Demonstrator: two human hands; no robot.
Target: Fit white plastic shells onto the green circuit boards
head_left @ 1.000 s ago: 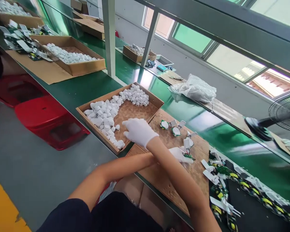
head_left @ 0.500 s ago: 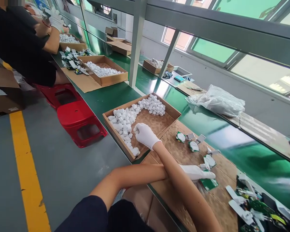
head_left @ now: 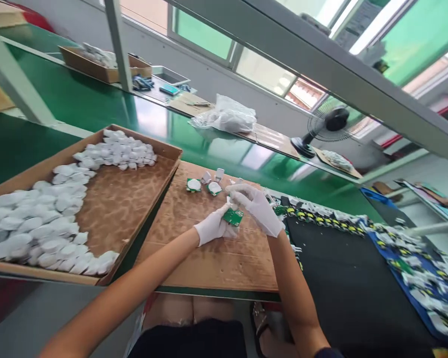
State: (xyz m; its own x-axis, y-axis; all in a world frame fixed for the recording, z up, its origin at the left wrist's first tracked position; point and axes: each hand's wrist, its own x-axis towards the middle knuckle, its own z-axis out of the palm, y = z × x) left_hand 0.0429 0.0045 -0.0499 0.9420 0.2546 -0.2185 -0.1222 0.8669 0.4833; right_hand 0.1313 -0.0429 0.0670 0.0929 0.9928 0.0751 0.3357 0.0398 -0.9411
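Note:
My left hand (head_left: 213,227), in a white glove, is closed on a green circuit board (head_left: 233,216) held above the cardboard sheet. My right hand (head_left: 257,208), gloved too, is bent over the board's upper end, thumb and fingers close together. A whitish part shows between the two hands; what the right fingers pinch is hidden. Just beyond them lie two small green boards, a left one (head_left: 193,185) and a right one (head_left: 214,188), each topped by a round white piece, with pale flat parts beside them.
A shallow cardboard box (head_left: 149,246) at left holds many white pieces (head_left: 33,219). The brown cardboard sheet (head_left: 216,268) covers the bench before me. A black mat (head_left: 332,278) with rows of assembled boards (head_left: 321,219) lies right. Behind are a plastic bag (head_left: 231,115) and a fan (head_left: 330,122).
My right hand has left the box of white pieces and come over to the circuit board in my left hand. My arms are uncrossed, and the view has swung right.

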